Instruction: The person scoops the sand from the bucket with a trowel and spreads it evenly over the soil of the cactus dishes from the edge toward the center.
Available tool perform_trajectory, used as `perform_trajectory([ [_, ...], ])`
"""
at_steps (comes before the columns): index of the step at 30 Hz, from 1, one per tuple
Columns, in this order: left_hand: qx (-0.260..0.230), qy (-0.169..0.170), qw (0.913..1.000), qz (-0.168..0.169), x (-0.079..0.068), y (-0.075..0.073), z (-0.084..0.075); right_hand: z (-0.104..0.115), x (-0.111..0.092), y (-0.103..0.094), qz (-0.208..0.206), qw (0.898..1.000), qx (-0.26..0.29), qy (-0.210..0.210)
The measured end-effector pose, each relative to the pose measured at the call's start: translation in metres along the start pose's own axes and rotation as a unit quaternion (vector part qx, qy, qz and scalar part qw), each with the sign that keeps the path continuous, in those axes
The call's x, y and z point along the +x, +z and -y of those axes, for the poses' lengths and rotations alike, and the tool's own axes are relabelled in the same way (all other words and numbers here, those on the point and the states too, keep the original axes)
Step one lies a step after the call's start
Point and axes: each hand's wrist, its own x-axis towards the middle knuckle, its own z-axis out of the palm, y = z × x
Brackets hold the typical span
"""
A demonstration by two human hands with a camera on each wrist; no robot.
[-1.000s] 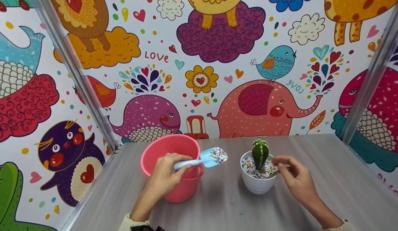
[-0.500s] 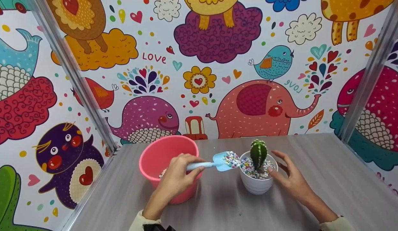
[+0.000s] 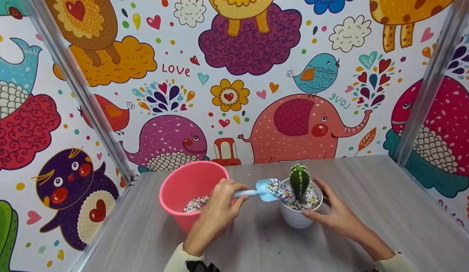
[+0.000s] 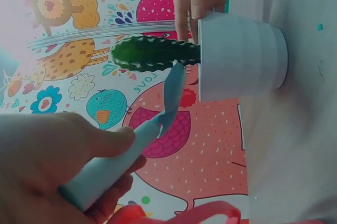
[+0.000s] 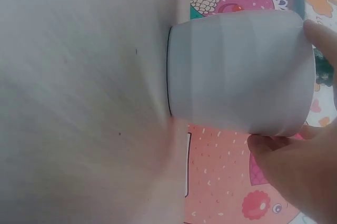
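Note:
My left hand [image 3: 219, 206] grips the handle of a light blue toy shovel [image 3: 267, 189], its blade tilted at the rim of a white pot [image 3: 297, 220]. Small pastel pebbles [image 3: 282, 190] run from the blade into the pot, around a green cactus [image 3: 299, 180] standing upright in it. The left wrist view has the shovel [image 4: 121, 166] end-on beside the cactus [image 4: 155, 54]. My right hand [image 3: 340, 217] holds the pot on its right side, thumb at the front of the rim and fingers behind. In the right wrist view, the pot [image 5: 237, 71] stands on the table between thumb and fingers.
A pink bucket [image 3: 172, 192] with more pebbles [image 3: 195, 204] inside stands left of the pot, partly behind my left forearm. A small green bit [image 3: 279, 252] lies on the grey table [image 3: 257, 241]. Panels printed with cartoon animals [image 3: 294, 128] border the table behind and at both sides.
My left hand has carried the loaded shovel right, from beside the bucket to the pot's rim, and tipped it so pebbles slide in. My right hand has closed around the pot's side.

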Motion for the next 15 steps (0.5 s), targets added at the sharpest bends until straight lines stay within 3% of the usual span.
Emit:
perform_trajectory([
  [9,0.067,0.02,0.997,-0.031,0.002,0.01,-0.001,0.01,-0.004,0.009,-0.032,0.999,-0.021,0.028],
  [15,0.068,0.03,0.9966,-0.036,0.004,0.013,-0.003,0.013,-0.006,0.013,-0.057,0.997,-0.04,0.041],
])
